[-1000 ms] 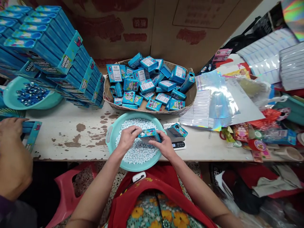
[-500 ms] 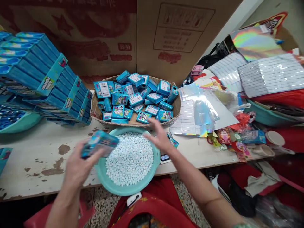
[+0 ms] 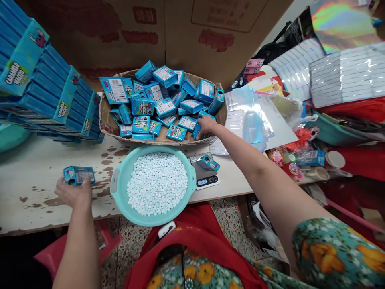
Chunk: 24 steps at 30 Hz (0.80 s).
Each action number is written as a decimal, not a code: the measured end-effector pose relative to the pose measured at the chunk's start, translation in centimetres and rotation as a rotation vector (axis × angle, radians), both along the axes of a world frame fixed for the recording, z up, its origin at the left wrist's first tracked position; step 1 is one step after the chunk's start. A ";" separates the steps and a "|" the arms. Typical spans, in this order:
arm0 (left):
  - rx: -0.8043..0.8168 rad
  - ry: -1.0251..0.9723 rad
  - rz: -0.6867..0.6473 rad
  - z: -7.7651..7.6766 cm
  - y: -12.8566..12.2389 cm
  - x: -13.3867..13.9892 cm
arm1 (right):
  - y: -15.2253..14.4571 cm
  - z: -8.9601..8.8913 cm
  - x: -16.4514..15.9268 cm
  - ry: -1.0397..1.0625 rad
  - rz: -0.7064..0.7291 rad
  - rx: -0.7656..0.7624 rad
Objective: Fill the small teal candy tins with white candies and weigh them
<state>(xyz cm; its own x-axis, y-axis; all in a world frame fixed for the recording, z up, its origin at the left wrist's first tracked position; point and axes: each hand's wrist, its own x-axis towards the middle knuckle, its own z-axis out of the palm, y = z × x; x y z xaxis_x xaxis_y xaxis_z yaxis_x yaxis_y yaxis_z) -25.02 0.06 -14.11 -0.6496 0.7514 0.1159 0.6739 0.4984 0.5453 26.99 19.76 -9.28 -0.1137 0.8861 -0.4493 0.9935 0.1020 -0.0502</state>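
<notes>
My left hand (image 3: 73,193) is closed around a small blue candy box (image 3: 78,176) at the left of the bench, its far side facing up with a dark round hole at one end. My right hand (image 3: 207,126) reaches into the right end of a cardboard tray (image 3: 132,140), fingers closed on another blue candy box (image 3: 196,131) among the pile. Between my arms sits a turquoise basin (image 3: 116,192) full of small white candies (image 3: 158,182). A digital scale (image 3: 207,181) stands right of the basin, with a blue box (image 3: 208,163) lying on its plate.
Stacked blue display cartons (image 3: 60,100) rise at the left, beside part of another turquoise basin (image 3: 12,137). Large cardboard (image 3: 180,48) stands behind the tray. Shiny printed sheets (image 3: 255,128), a white cup (image 3: 335,159) and mixed packets crowd the right side.
My left hand has carried its box from above the basin leftward and down to the bench. My right hand has moved from over the basin into the tray and taken hold of a box.
</notes>
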 end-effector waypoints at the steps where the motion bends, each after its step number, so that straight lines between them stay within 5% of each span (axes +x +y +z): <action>1: 0.048 0.097 0.000 0.7 -0.3 1.0 | -0.1 0.4 0.3 0.080 -0.013 0.058; 4: 0.181 0.246 -0.108 2.9 -1.1 6.4 | -1.8 3.0 1.5 0.430 -0.139 0.376; 9: 0.029 -0.035 -0.904 3.3 -2.8 20.0 | -10.9 8.4 4.1 0.744 -0.491 1.003; 11: -0.081 -0.008 -1.155 2.5 -3.6 24.2 | -16.1 8.1 5.5 0.698 -0.648 1.108; 13: -0.152 0.096 -1.256 1.7 -4.1 26.7 | -21.0 5.8 6.9 0.580 -0.830 1.109; 16: -0.198 0.121 -1.283 0.8 -4.1 27.6 | -26.8 0.3 8.4 0.450 -1.111 0.911; 19: -0.226 -0.120 -1.194 0.4 -3.5 26.8 | -29.8 -3.8 8.9 0.424 -1.205 0.786; 24: -0.224 -0.828 -0.625 1.6 -2.1 25.2 | -29.3 -3.7 6.4 0.237 -0.830 0.964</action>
<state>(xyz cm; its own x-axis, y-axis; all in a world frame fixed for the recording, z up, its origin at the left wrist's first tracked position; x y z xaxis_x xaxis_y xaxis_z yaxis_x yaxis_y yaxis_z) 0.16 -2.08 -12.51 0.0469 0.9286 -0.3681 0.3059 0.3375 0.8902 33.42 -9.57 -13.00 0.6345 0.6829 0.3619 0.7539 -0.4437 -0.4845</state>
